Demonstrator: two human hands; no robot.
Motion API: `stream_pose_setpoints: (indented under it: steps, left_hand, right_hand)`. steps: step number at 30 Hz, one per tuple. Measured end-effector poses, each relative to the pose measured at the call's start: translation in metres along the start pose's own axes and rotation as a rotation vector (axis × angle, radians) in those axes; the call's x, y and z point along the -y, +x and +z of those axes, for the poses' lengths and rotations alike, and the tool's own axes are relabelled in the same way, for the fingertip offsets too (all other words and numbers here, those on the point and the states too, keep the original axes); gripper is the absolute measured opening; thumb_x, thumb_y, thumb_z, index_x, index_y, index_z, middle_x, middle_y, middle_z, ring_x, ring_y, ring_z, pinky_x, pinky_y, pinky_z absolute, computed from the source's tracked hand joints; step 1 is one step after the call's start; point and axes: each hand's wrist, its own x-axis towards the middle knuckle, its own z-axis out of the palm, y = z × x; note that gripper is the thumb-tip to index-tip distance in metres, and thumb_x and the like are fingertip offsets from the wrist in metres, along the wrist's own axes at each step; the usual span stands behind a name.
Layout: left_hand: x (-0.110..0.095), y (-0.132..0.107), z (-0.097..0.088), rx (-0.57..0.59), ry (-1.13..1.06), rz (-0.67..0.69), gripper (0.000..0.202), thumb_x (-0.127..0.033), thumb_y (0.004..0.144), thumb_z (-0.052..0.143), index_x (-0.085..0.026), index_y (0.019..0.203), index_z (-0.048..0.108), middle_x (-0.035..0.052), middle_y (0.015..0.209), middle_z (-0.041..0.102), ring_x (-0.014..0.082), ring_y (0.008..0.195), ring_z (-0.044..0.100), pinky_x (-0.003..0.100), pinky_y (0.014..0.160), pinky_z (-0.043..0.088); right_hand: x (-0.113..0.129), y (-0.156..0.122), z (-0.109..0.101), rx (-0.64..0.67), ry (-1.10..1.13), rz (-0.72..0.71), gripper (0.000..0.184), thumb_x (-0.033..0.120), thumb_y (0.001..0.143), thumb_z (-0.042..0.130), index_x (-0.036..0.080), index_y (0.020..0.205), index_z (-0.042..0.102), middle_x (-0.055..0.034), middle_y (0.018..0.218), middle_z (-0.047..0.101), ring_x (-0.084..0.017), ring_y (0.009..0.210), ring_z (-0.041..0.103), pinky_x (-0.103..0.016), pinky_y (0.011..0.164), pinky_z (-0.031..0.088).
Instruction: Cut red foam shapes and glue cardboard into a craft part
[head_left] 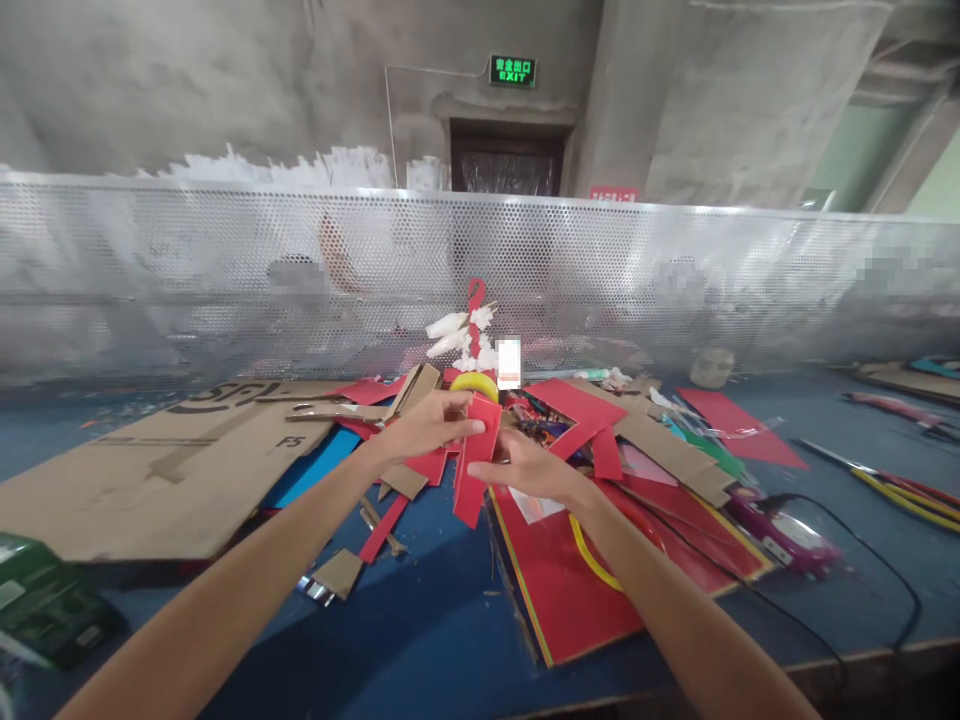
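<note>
In the middle of the head view, my left hand (431,430) pinches the upper part of a red card strip (472,485), its thumb lying on the front face. My right hand (525,463) is closed at the right edge of the same strip, thumb across its front; its other fingers are partly hidden behind. The strip is held tilted above the blue table (420,610). Just behind it sits a yellow tape roll (474,383). Farther back stands a red hooked piece (475,292) with white tufts on it.
Brown cardboard (225,470) covers the left side. A red panel (577,610) lies front right, next to a purple device (787,535) with a black cable. Yellow-handled scissors (892,490) rest far right. A green box (56,600) stands front left. A perforated metal screen (360,270) closes the back.
</note>
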Motion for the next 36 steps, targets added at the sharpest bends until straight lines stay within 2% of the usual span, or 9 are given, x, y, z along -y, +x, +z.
stream_pose_setpoints:
  steps: [6,9,11,14,17,22,26,30,36]
  left_hand:
    - [0.002,0.001,0.005,0.109,-0.175,0.058,0.032,-0.05,0.095,0.061,-0.017,0.098,0.063,0.003,0.074,0.066,0.013,0.059,0.061,0.027,0.056,0.048]
    - [-0.001,0.001,0.007,0.029,-0.099,0.098,0.04,-0.048,0.097,0.059,-0.019,0.125,0.056,0.0036,0.084,0.068,0.0136,0.062,0.063,0.027,0.059,0.051]
    - [-0.005,-0.001,0.008,-0.058,0.028,0.113,0.057,-0.047,0.097,0.057,-0.023,0.146,0.041,0.0039,0.091,0.068,0.0152,0.068,0.065,0.028,0.063,0.052]
    - [-0.014,-0.005,0.011,-0.095,0.264,0.127,0.065,-0.047,0.099,0.054,-0.028,0.157,0.031,0.008,0.114,0.068,0.0193,0.088,0.067,0.03,0.075,0.053]
    - [-0.023,-0.009,0.015,-0.082,0.4,0.129,0.067,-0.047,0.097,0.057,-0.032,0.157,0.032,0.0091,0.132,0.062,0.0209,0.096,0.065,0.034,0.088,0.052]
    - [-0.024,-0.009,0.02,-0.063,0.513,0.105,0.056,-0.049,0.097,0.056,-0.031,0.149,0.044,0.0086,0.127,0.064,0.0224,0.097,0.064,0.039,0.093,0.052]
    - [-0.022,-0.008,0.017,-0.042,0.534,0.143,0.039,-0.044,0.098,0.054,-0.028,0.134,0.057,0.008,0.128,0.064,0.0237,0.106,0.064,0.039,0.095,0.051]
    - [-0.026,-0.009,0.01,0.017,0.488,0.162,0.031,-0.041,0.099,0.053,-0.025,0.124,0.061,0.0067,0.123,0.066,0.0207,0.101,0.065,0.036,0.089,0.052]
    - [-0.025,-0.012,-0.003,0.132,0.467,0.187,0.045,-0.047,0.096,0.061,-0.031,0.137,0.057,0.0073,0.133,0.061,0.0247,0.118,0.061,0.039,0.1,0.05]
  right_hand:
    - [-0.016,0.003,0.011,-0.008,0.019,0.075,0.019,0.028,0.091,0.059,0.02,0.106,0.064,-0.0048,0.103,0.072,-0.012,0.056,0.061,-0.027,0.055,0.051]
    - [-0.021,0.005,0.017,-0.069,-0.058,0.065,0.015,0.02,0.089,0.054,0.021,0.102,0.061,-0.0041,0.097,0.074,-0.018,0.066,0.068,-0.03,0.063,0.054]
    - [-0.02,0.005,0.019,-0.116,-0.146,0.034,0.014,0.016,0.088,0.052,0.021,0.097,0.062,-0.0043,0.094,0.074,-0.021,0.08,0.071,-0.033,0.075,0.055]
    - [-0.017,0.007,0.022,-0.189,-0.33,0.006,0.015,0.014,0.089,0.05,0.02,0.094,0.063,-0.006,0.096,0.073,-0.024,0.091,0.07,-0.035,0.085,0.052]
    - [-0.015,0.01,0.026,-0.211,-0.558,0.096,0.017,0.017,0.094,0.047,0.019,0.096,0.064,-0.0081,0.094,0.072,-0.025,0.092,0.069,-0.033,0.082,0.049]
    - [-0.018,0.014,0.035,-0.176,-0.77,0.229,0.021,0.023,0.097,0.046,0.016,0.102,0.066,-0.0121,0.089,0.07,-0.028,0.089,0.069,-0.031,0.072,0.043]
    - [-0.021,0.014,0.039,-0.182,-0.719,0.26,0.019,0.03,0.096,0.053,0.016,0.095,0.066,-0.0112,0.089,0.071,-0.026,0.087,0.069,-0.03,0.068,0.04]
    - [-0.022,0.012,0.04,-0.145,-0.582,0.241,0.017,0.034,0.092,0.061,0.018,0.088,0.063,-0.0059,0.086,0.071,-0.022,0.082,0.068,-0.028,0.069,0.04]
    - [-0.025,0.008,0.044,-0.137,-0.631,0.114,0.013,0.026,0.097,0.05,0.018,0.093,0.059,-0.0058,0.086,0.068,-0.02,0.078,0.063,-0.029,0.066,0.036]
